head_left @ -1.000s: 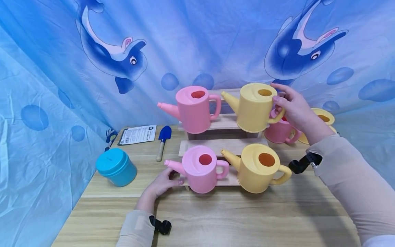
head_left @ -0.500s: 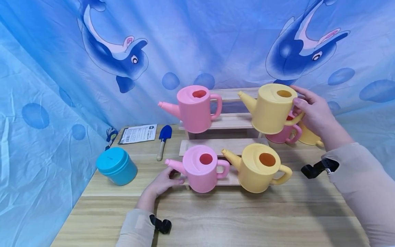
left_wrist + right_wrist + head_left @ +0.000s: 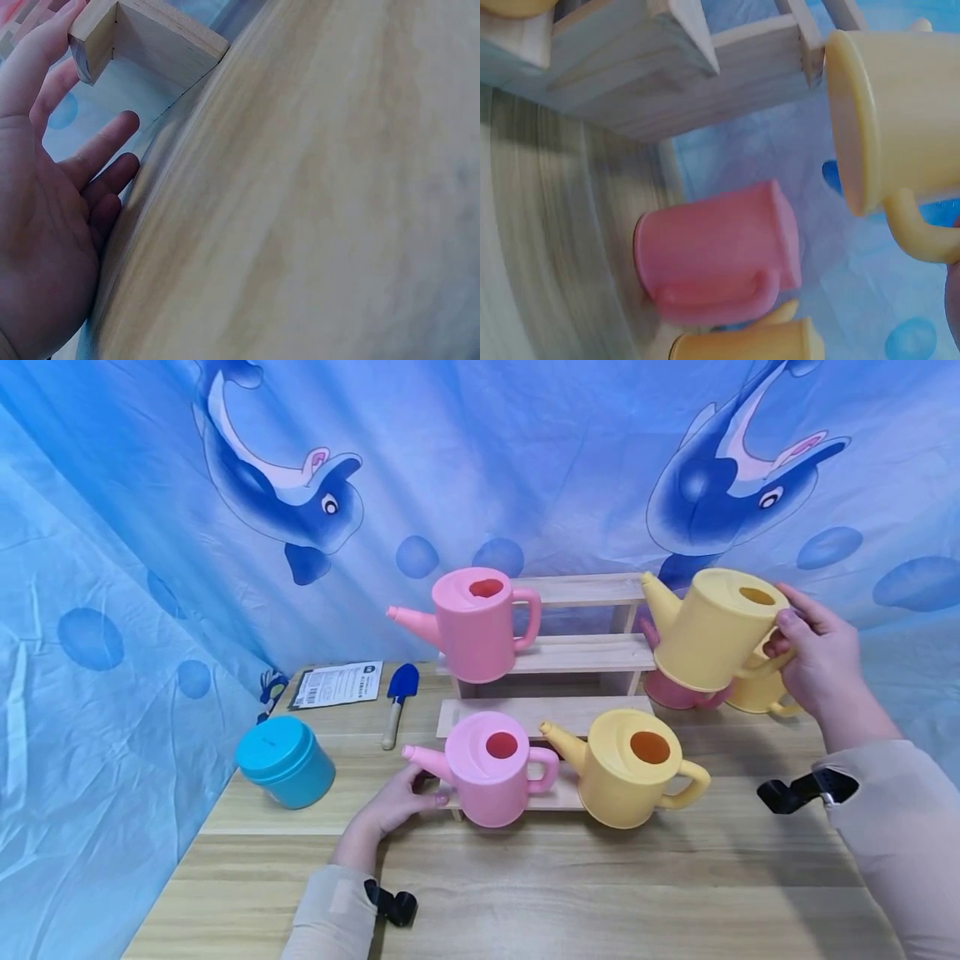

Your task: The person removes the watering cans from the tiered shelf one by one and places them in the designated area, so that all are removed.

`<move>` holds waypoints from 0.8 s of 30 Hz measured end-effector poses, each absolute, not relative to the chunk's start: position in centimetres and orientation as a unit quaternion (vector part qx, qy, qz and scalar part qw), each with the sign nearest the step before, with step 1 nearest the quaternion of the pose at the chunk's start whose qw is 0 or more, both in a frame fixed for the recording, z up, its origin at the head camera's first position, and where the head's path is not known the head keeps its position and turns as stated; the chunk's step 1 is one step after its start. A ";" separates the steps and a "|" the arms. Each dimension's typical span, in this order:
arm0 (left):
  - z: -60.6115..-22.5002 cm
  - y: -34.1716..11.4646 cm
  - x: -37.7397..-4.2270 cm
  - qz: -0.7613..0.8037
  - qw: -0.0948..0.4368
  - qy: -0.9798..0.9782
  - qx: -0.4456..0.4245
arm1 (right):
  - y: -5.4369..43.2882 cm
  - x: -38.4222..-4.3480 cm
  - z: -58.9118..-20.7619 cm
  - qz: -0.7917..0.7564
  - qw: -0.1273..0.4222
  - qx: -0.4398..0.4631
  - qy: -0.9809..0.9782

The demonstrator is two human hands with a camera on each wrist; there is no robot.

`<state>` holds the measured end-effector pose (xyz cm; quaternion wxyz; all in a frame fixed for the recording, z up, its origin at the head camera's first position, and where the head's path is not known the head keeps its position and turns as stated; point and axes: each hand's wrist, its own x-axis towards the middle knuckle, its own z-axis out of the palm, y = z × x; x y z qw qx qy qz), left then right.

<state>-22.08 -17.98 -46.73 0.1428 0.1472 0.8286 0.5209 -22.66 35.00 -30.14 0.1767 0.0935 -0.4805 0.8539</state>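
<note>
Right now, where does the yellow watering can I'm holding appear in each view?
Head: the yellow watering can is right of centre, just above mid-height.
Left wrist: not in it.
Right wrist: upper right, cut off by the picture's edge.
Shared landmark: the wooden shelf, central in head, top left in both wrist views.

You're not getting any words or numbers you can actually read here, tbh. Closest thing is that white printed packet (image 3: 340,684) lying on the wooden table (image 3: 540,893): it's showing you rows of tiny print, what's looking like a barcode (image 3: 312,695) near its lower left, and a dark little logo (image 3: 370,668) up top right, all coming out too small. Your teal canister's lid (image 3: 272,748) is also carrying a faint mark, and you're losing that one to blur.
</note>
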 end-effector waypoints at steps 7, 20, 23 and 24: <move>-46.8 -18.1 -22.2 0.522 0.134 0.825 0.169 | 36.3 -21.9 -31.9 0.840 0.196 0.045 -0.505; -46.8 -17.9 -22.2 0.524 0.142 0.824 0.162 | 36.7 -20.8 -36.5 0.827 0.219 -0.008 -0.518; -46.7 -17.9 -22.1 0.525 0.143 0.824 0.160 | 36.5 -20.7 -37.6 0.823 0.229 -0.003 -0.520; -46.7 -17.9 -22.1 0.525 0.142 0.824 0.162 | 36.4 -20.6 -37.9 0.820 0.231 -0.005 -0.523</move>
